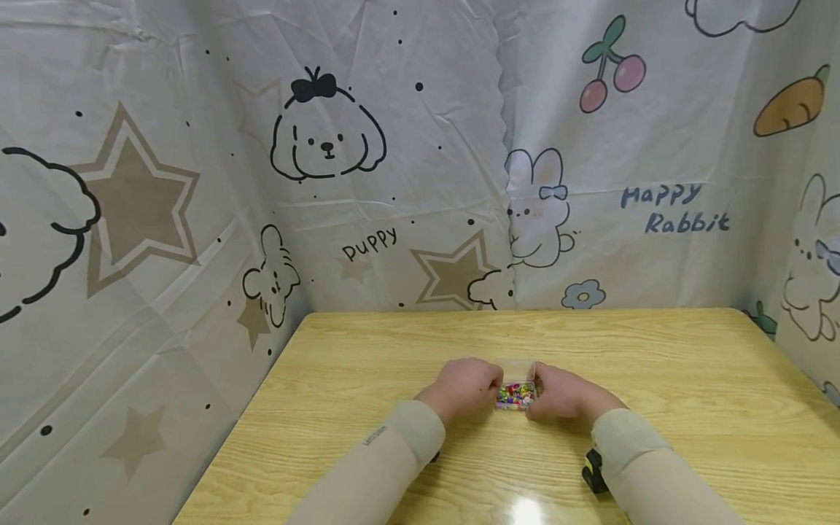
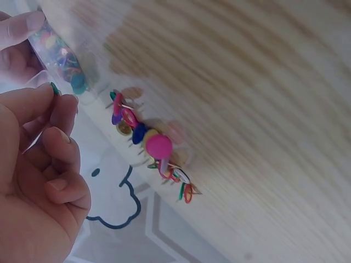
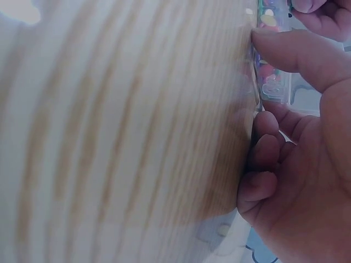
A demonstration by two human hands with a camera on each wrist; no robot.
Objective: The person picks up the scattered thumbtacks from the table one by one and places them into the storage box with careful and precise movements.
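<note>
Clear plastic box (image 1: pixel 511 408), filled with small bright pieces, sits on the worktop (image 1: pixel 367 357) between my two hands, its lid (image 1: pixel 515 369) tipped up at the far side. My right grip (image 1: pixel 566 394) is closed on the box's right end, thumb at the near side and fingers round the end, probably so that it cannot slide. My left grip (image 1: pixel 464 384) pinches a small green piece (image 2: pixel 55 88) between thumb and forefinger, likely because something so slight suits the fingertips alone; the other fingers curl loosely below. Loose tacks and clips (image 2: pixel 158 146) lie in a cluster near that hand, perhaps spread for easier picking. Both forearms reach forward and converge, wrists low, so the hands meet at the box from either side.
</note>
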